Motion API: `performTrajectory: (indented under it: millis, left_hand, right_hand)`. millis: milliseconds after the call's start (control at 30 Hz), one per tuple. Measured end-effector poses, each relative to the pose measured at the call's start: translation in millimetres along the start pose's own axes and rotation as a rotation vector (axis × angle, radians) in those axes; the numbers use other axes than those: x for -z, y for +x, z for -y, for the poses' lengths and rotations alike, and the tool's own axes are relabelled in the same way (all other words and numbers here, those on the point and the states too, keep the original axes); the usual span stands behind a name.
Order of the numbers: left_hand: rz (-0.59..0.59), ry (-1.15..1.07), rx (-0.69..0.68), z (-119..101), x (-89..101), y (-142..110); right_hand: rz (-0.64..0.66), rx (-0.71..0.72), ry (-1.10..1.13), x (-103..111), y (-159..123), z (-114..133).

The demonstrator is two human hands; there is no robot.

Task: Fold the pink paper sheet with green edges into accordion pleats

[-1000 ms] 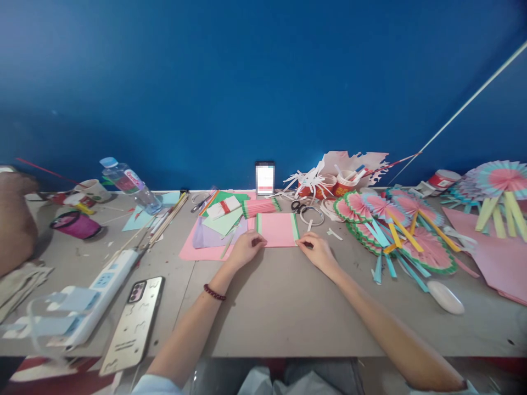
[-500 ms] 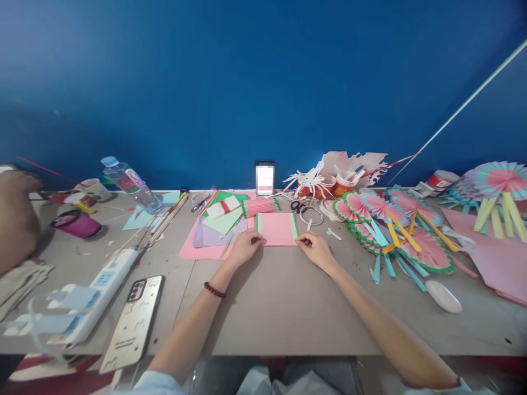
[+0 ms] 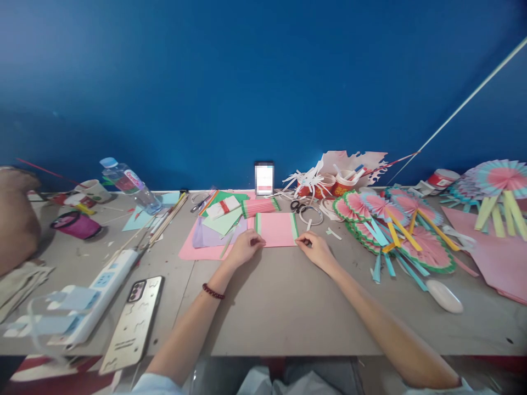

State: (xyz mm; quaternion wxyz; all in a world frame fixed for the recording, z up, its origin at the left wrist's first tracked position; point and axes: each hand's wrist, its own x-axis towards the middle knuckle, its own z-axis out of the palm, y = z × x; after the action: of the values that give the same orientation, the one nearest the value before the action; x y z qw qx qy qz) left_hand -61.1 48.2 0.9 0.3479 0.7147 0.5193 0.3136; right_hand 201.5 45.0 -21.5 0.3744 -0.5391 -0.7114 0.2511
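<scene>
A pink sheet of paper (image 3: 276,229) with green and pale strips along its two sides lies flat on the table in front of me. At its lower left corner, my left hand (image 3: 247,245) pinches the edge between thumb and fingers. My right hand (image 3: 314,248) does the same at the lower right corner. Just behind the sheet is a pleated pink paper strip (image 3: 260,206) with green edges. To the left of my left hand lie stacked coloured sheets, a purple one (image 3: 206,236) among them, with a small white packet (image 3: 223,207) on top.
Folded paper fans (image 3: 428,249) and a white computer mouse (image 3: 444,296) are on the right. Scissors (image 3: 295,206) and a tape ring (image 3: 312,215) lie behind my right hand. At left are a phone (image 3: 134,323), power strip (image 3: 102,296), bottle (image 3: 132,184) and another person's arm (image 3: 16,225).
My hands and the pink sheet stay practically where they were. The other person's arm at the far left has shifted slightly.
</scene>
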Motion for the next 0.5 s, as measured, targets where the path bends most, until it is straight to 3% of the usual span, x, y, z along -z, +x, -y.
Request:
performTrajectory:
  millis: [500]
  left_hand:
    - [-0.013, 0.046, -0.033, 8.0, -4.1, 3.4]
  right_hand:
    - [-0.013, 0.013, -0.004, -1.7, -1.1, -0.9]
